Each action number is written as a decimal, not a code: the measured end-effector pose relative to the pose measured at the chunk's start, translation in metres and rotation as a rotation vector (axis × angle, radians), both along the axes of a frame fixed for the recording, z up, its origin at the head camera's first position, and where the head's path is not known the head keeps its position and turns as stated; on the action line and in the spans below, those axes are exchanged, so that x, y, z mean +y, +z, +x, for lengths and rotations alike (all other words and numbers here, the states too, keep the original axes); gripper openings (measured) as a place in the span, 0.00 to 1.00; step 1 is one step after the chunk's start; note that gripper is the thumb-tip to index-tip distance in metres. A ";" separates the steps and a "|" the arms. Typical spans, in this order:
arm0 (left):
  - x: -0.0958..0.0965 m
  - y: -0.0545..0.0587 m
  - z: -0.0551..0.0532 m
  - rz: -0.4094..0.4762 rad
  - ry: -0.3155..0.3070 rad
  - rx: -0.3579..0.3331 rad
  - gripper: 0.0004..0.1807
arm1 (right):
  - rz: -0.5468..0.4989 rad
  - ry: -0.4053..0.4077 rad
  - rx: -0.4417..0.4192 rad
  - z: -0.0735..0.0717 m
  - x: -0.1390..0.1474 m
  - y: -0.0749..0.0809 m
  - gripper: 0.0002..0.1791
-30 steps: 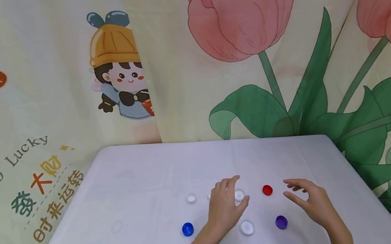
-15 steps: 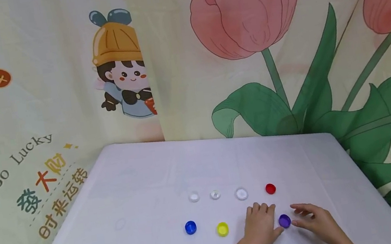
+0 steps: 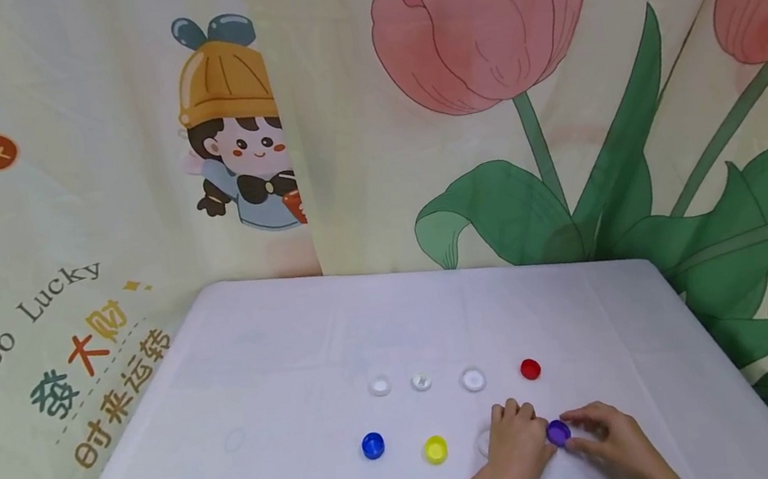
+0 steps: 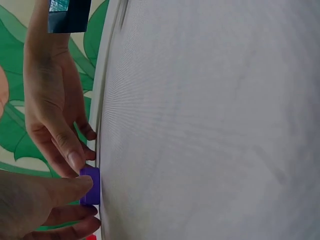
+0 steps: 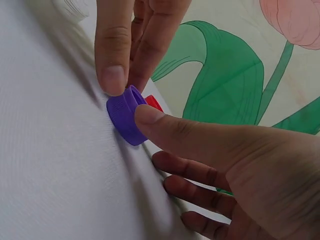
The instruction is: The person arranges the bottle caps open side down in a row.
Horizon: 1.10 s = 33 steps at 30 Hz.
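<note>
Two hands are meeting at one purple bottle cap (image 3: 558, 434); it is sitting, it seems, on the white cloth (image 3: 283, 362) with its open side facing up, right between them; the left hand (image 3: 521, 444) is pinching it from the left and the right hand (image 3: 618, 438) is pinching it from the right, so neither is being nearer; both thumbs are touching its near side, and the fingertips behind it are partly hiding; being round, it is showing no long way; a red cap (image 3: 530, 369) is lying beyond it; a white cap (image 3: 484, 443) is peeking out beside the left hand.
</note>
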State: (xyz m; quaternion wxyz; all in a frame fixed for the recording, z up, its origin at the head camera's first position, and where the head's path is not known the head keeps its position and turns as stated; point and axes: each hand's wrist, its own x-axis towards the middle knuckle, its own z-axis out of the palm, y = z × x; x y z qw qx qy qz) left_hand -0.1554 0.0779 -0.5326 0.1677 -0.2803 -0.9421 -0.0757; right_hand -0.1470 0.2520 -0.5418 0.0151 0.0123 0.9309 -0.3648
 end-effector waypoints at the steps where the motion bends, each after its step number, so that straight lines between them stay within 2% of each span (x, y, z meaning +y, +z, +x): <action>1: 0.000 0.000 0.000 0.004 -0.001 0.009 0.14 | -0.003 0.009 0.009 0.000 0.000 0.000 0.18; 8: -0.002 0.008 -0.001 0.008 -0.012 -0.001 0.14 | -0.029 0.069 0.040 0.002 0.001 0.004 0.17; 14: -0.010 0.028 -0.005 0.068 -0.023 -0.009 0.14 | -0.027 0.087 0.164 0.002 -0.004 0.024 0.15; 22: -0.029 0.064 -0.012 0.247 -0.059 -0.026 0.16 | -0.040 0.126 0.394 -0.008 -0.013 0.057 0.15; 29: -0.050 0.091 -0.014 0.438 -0.120 0.000 0.17 | -0.086 0.186 0.494 -0.011 -0.027 0.088 0.16; 33: -0.063 0.103 -0.009 0.527 -0.135 0.020 0.16 | -0.148 0.258 0.535 -0.009 -0.037 0.103 0.16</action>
